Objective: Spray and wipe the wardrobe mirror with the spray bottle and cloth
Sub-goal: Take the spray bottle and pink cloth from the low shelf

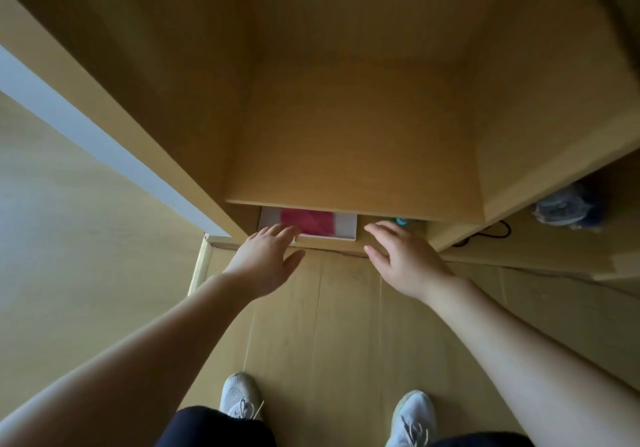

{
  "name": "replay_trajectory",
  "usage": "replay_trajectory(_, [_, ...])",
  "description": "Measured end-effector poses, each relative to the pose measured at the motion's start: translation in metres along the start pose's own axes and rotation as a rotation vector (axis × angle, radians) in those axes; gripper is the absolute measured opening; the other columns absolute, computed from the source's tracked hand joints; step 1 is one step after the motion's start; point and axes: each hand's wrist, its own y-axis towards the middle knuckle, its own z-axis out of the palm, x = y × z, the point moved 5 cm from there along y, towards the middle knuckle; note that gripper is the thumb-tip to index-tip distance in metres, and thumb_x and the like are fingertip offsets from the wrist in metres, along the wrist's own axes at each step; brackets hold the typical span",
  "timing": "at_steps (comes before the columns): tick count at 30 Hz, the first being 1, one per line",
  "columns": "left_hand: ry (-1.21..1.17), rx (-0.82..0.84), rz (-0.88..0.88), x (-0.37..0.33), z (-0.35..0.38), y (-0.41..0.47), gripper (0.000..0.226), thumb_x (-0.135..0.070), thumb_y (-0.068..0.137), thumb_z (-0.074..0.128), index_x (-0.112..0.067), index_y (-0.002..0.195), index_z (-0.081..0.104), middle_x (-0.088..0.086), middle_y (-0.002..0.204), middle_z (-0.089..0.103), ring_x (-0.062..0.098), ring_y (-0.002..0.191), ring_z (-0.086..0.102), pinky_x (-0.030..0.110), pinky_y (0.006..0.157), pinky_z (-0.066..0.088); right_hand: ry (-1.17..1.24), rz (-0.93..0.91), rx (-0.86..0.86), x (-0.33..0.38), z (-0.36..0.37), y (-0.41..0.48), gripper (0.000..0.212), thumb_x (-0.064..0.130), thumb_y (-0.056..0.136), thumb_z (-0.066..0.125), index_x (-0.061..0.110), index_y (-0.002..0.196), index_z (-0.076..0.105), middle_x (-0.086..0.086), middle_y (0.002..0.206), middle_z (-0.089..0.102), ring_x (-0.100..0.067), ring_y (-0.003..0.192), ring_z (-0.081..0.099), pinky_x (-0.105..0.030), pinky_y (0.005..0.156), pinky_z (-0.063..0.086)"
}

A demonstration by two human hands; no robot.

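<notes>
Mirror: none shows in this view, so where it hangs cannot be told; what fills the frame is the wardrobe (346,100), an open box of smooth matt tan board whose flat panels narrow downward to a low shelf (353,200). Below the wardrobe runs a floor (329,325) of pale wood-look planks, and the person's two white mesh shoes stand on it. Under the shelf lies a shallow white tray (346,230), rectangular and hard-edged, probably kept there to store the cleaning things out of sight. In the tray sits a soft red cloth (311,222), folded flat. Right of the tray, a teal tip (401,220) peeks from under the shelf; it may be the spray bottle, though too little shows to be sure. The left hand (266,256) reaches to the tray's left end with fingers straight and spread, holding nothing. The right hand (398,256) stretches toward the teal tip, also spread and empty. Judging by this, both are about to collect the tools.
</notes>
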Motion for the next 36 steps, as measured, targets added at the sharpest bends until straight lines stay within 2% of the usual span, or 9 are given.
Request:
replay_trajectory(5, [0.026, 0.005, 0.025, 0.037, 0.086, 0.033, 0.047, -0.044, 0.095, 0.049, -0.02, 0.136, 0.048, 0.003, 0.133, 0.056, 0.025, 0.12, 0.052, 0.037, 0.097, 0.042, -0.016, 0.06, 0.013, -0.058, 0.091, 0.013, 0.043, 0.031, 0.099, 0.05, 0.01, 0.138, 0.05, -0.004, 0.136, 0.053, -0.023, 0.117, 0.055, -0.03, 0.088, 0.046])
replay_trajectory(11, [0.087, -0.051, 0.056, 0.069, 0.15, 0.079, 0.044, -0.044, 0.096, 0.046, -0.022, 0.134, 0.048, 0.001, 0.129, 0.057, 0.023, 0.119, 0.052, 0.037, 0.097, 0.042, -0.08, 0.083, -0.025, -0.11, 0.149, 0.052, 0.049, 0.036, 0.101, 0.044, 0.015, 0.145, 0.042, -0.003, 0.146, 0.045, -0.02, 0.118, 0.055, -0.034, 0.089, 0.053])
replay_trajectory(16, [0.117, -0.089, 0.09, 0.078, 0.181, 0.12, 0.048, -0.043, 0.097, 0.044, -0.023, 0.14, 0.044, 0.003, 0.139, 0.052, 0.025, 0.126, 0.046, 0.039, 0.101, 0.038, -0.147, 0.126, -0.049, -0.148, 0.183, 0.078, 0.051, 0.04, 0.101, 0.041, 0.02, 0.148, 0.037, -0.003, 0.153, 0.037, -0.023, 0.13, 0.047, -0.036, 0.097, 0.049])
replay_trajectory(22, [0.083, -0.157, 0.136, 0.062, 0.189, 0.134, 0.048, -0.041, 0.095, 0.048, -0.021, 0.138, 0.047, 0.006, 0.135, 0.054, 0.028, 0.124, 0.047, 0.038, 0.1, 0.037, -0.17, 0.179, -0.068, -0.175, 0.194, 0.084, 0.05, 0.04, 0.101, 0.04, 0.021, 0.148, 0.038, -0.004, 0.154, 0.035, -0.023, 0.134, 0.044, -0.038, 0.103, 0.045])
replay_trajectory(27, [0.058, -0.201, 0.148, 0.053, 0.19, 0.146, 0.049, -0.038, 0.093, 0.052, -0.02, 0.138, 0.046, 0.005, 0.138, 0.052, 0.027, 0.126, 0.046, 0.037, 0.102, 0.037, -0.223, 0.237, -0.205, -0.201, 0.173, 0.096, 0.048, 0.033, 0.101, 0.043, 0.016, 0.146, 0.04, -0.004, 0.155, 0.034, -0.025, 0.138, 0.038, -0.044, 0.108, 0.039])
replay_trajectory(31, [0.065, -0.202, 0.18, 0.05, 0.192, 0.15, 0.048, -0.036, 0.092, 0.053, -0.02, 0.137, 0.047, 0.004, 0.138, 0.052, 0.025, 0.126, 0.047, 0.036, 0.101, 0.038, -0.233, 0.323, -0.278, -0.224, 0.164, 0.103, 0.057, 0.026, 0.1, 0.047, 0.015, 0.152, 0.028, -0.005, 0.16, 0.021, -0.028, 0.142, 0.03, -0.043, 0.113, 0.034])
replay_trajectory(34, [0.064, -0.209, 0.189, 0.048, 0.192, 0.148, 0.048, -0.036, 0.093, 0.053, -0.02, 0.137, 0.047, 0.003, 0.138, 0.052, 0.025, 0.126, 0.047, 0.036, 0.102, 0.037, -0.228, 0.377, -0.274, -0.236, 0.166, 0.105, 0.063, 0.025, 0.099, 0.049, 0.014, 0.154, 0.019, -0.009, 0.157, 0.026, -0.03, 0.139, 0.034, -0.043, 0.109, 0.038])
replay_trajectory(36, [0.071, -0.205, 0.204, 0.046, 0.194, 0.144, 0.047, -0.038, 0.093, 0.052, -0.02, 0.137, 0.048, 0.004, 0.136, 0.053, 0.025, 0.125, 0.047, 0.035, 0.101, 0.037, -0.205, 0.406, -0.28, -0.241, 0.165, 0.108, 0.063, 0.023, 0.099, 0.05, 0.014, 0.154, 0.021, -0.01, 0.154, 0.033, -0.03, 0.134, 0.041, -0.043, 0.105, 0.042])
